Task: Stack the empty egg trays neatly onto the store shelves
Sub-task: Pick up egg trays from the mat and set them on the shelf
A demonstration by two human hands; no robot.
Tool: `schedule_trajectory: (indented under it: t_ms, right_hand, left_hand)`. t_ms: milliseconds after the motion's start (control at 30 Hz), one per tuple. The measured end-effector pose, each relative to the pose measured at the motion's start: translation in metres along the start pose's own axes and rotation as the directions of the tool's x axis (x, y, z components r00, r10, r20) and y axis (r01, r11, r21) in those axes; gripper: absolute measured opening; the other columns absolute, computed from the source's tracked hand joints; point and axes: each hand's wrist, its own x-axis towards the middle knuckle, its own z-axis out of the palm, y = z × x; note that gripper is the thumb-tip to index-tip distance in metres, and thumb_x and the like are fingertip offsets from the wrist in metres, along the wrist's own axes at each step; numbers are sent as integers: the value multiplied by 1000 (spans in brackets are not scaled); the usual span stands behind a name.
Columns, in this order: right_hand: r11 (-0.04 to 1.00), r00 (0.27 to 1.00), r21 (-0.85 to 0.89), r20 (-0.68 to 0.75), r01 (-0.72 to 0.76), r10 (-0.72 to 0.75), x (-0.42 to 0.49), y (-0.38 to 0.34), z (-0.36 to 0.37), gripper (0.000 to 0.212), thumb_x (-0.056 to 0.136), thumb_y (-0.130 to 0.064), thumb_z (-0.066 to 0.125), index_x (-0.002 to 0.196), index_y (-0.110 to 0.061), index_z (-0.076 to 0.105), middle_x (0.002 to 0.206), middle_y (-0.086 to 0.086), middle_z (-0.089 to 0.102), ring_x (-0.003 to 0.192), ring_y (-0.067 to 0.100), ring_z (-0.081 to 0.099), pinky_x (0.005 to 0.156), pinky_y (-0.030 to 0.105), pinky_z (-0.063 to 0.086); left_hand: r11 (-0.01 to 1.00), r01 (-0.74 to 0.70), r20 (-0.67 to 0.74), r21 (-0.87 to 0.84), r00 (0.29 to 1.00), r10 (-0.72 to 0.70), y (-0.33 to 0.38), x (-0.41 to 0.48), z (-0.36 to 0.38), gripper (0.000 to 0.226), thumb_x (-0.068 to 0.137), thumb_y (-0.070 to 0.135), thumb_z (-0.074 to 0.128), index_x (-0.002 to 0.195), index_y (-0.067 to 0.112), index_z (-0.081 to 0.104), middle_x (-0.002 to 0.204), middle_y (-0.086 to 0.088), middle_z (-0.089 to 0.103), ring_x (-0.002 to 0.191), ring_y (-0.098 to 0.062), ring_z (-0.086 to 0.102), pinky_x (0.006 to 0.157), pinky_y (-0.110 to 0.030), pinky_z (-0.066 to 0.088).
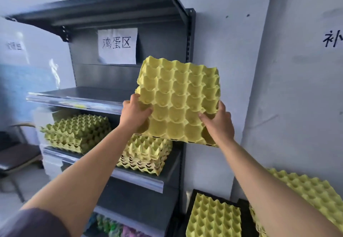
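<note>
Now both hands, left hand [134, 113] and right hand [218, 123], clamp the tilted egg tray [178, 99] mid-frame; level it before sliding onto the empty shelf [78, 95].

Both hands up: the left hand [134, 115] and right hand [218, 123] grip the near corners of a yellow egg tray [178, 99], tilted with its cups facing the camera, in front of the grey shelf unit [104, 77]. A paper sign [117, 45] hangs on the back panel. On the shelf below sit two tray stacks, left stack [77, 132] and right stack [146, 155]. More trays [213, 218] wait at lower right.
</note>
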Motion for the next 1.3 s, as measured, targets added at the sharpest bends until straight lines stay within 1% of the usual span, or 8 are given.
schedule_trajectory:
  t_ms: [233,433,600,700,833,967,1133,1300]
  right_hand:
    - [983,982,-69,94,171,-164,24,-101,109,73,80,-55,64,138,-19,40,122,8,56,110,27,56,75,32,43]
    - [975,973,-22,66,223,-221,33,-173,205,56,84,-46,65,126,-12,51,116,9,56,104,27,56,76,34,44]
    - [984,986,93,64,151,-157,57,-219,287,32,96,-28,51,124,-14,55,121,9,59,107,26,57,80,34,44]
    - [978,979,86,61,191,-196,71,-248,333,30,97,-26,48,124,-15,56,119,9,59,104,28,58,81,38,49]
    - [971,969,66,71,230,-235,92,-283,389,30,98,-26,46,126,-19,55,118,8,59,100,29,59,76,37,49]
    - [974,981,183,121,131,-155,118,-312,432,30,98,-21,44,125,-21,56,120,5,60,97,25,60,74,33,49]
    - [965,981,263,180,21,-70,132,-335,480,26,96,-19,47,117,-23,60,118,4,61,88,23,61,67,30,47]
    - [968,978,249,191,31,-81,132,-354,526,29,93,-28,54,120,-21,60,117,5,62,89,20,58,73,30,48]
  left_hand:
    - [995,95,-51,-11,994,-95,-95,81,-96,65,84,31,63,139,17,31,130,-17,40,112,-36,48,89,-39,40]
    - [972,191,-43,-140,979,-198,-176,150,-159,68,76,33,70,134,23,35,125,-15,49,105,-36,55,93,-50,46]
    - [970,167,-87,-175,979,-184,-224,200,-203,66,73,35,69,132,25,40,122,-12,51,96,-31,58,87,-44,51]
    - [983,71,-141,167,989,-48,-239,226,-222,71,69,51,61,135,33,40,132,-10,47,113,-32,52,99,-47,40]
    - [754,-251,-52,606,934,353,-242,247,-219,54,87,55,49,138,39,38,148,5,31,136,-19,26,110,-44,15]
    - [569,-440,285,695,895,343,-269,273,-218,58,85,63,45,138,42,35,150,9,26,138,-15,22,113,-46,9]
    - [403,-437,233,804,855,462,-317,313,-224,52,89,31,58,135,42,35,147,10,32,134,-14,32,107,-38,27]
    - [484,-448,215,751,860,463,-367,360,-239,50,90,9,55,128,40,43,145,7,35,135,-14,31,94,-34,43]
